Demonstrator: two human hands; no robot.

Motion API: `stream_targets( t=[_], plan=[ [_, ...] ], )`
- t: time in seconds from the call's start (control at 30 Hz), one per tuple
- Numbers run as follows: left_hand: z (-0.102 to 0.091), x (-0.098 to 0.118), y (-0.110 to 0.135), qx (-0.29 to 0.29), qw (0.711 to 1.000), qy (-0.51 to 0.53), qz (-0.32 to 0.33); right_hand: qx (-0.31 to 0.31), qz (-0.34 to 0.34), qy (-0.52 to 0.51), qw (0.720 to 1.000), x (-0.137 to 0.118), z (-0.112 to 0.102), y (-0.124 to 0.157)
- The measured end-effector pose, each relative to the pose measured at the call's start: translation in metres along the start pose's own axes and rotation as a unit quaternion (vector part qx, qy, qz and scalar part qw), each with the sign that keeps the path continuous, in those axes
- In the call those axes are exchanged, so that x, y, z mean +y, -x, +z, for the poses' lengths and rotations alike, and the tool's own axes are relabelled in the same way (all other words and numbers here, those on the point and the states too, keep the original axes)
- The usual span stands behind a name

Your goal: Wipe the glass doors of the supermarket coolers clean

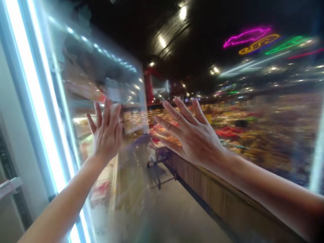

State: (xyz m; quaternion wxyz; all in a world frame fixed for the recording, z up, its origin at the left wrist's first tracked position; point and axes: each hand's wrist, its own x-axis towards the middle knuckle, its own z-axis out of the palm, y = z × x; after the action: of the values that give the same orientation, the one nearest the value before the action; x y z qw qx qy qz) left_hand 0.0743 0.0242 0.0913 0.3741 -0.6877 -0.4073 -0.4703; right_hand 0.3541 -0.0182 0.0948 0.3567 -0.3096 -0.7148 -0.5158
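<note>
Both of my arms reach forward with nothing held. My left hand (pixel 106 130) is raised with the palm away from me and the fingers stretched upward. It is in front of a glass door (pixel 83 72) of a lit cabinet; whether it touches the glass I cannot tell. My right hand (pixel 193 135) is spread wide, palm forward, with its fingers pointing up and left. It appears in front of a long produce display (pixel 243 128), blurred by motion. No object shows between the fingers of either hand.
Bright white light tubes (pixel 37 98) run down the cabinet frame at left. A dark-framed shopping cart (pixel 158 165) stands on the aisle floor (pixel 172 206). The display's wooden side (pixel 202 182) borders the aisle at right. Neon outlines (pixel 248 35) glow overhead.
</note>
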Motion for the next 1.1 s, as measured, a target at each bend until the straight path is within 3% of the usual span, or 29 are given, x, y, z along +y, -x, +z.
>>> stream_targets(
  t=[0.1, 0.2, 0.27, 0.43, 0.6, 0.8, 0.93, 1.0, 1.1],
  plan=[
    [-0.005, -0.026, 0.003, 0.016, 0.999, -0.002, -0.030, 0.004, 0.005, 0.005, 1.000, -0.009, 0.009, -0.010],
    [-0.003, -0.038, 0.018, -0.007, 0.999, 0.006, 0.037, -0.002, -0.018, 0.008, 1.000, -0.019, 0.018, -0.026],
    [-0.003, -0.047, 0.015, -0.016, 0.998, 0.010, 0.057, -0.010, -0.038, 0.008, 0.999, -0.025, 0.024, -0.042],
    [-0.011, -0.068, -0.014, 0.026, 0.999, 0.033, -0.030, -0.002, -0.021, 0.019, 1.000, -0.035, 0.033, -0.069],
    [-0.003, -0.068, -0.006, 0.029, 0.997, 0.014, 0.074, 0.007, -0.055, 0.044, 0.997, -0.029, 0.036, -0.074],
    [-0.002, -0.062, -0.022, 0.063, 0.996, 0.017, 0.060, 0.006, -0.044, 0.053, 0.998, -0.018, 0.031, -0.081],
    [-0.004, -0.062, -0.016, 0.042, 0.988, 0.007, 0.145, -0.008, -0.073, 0.046, 0.996, -0.009, 0.024, -0.075],
    [-0.006, -0.062, -0.032, 0.037, 0.987, 0.001, 0.159, -0.018, -0.066, 0.058, 0.996, 0.001, 0.020, -0.082],
    [-0.010, -0.054, -0.065, 0.050, 0.991, 0.000, 0.127, -0.020, -0.041, 0.071, 0.996, 0.013, 0.014, -0.094]
  ],
)
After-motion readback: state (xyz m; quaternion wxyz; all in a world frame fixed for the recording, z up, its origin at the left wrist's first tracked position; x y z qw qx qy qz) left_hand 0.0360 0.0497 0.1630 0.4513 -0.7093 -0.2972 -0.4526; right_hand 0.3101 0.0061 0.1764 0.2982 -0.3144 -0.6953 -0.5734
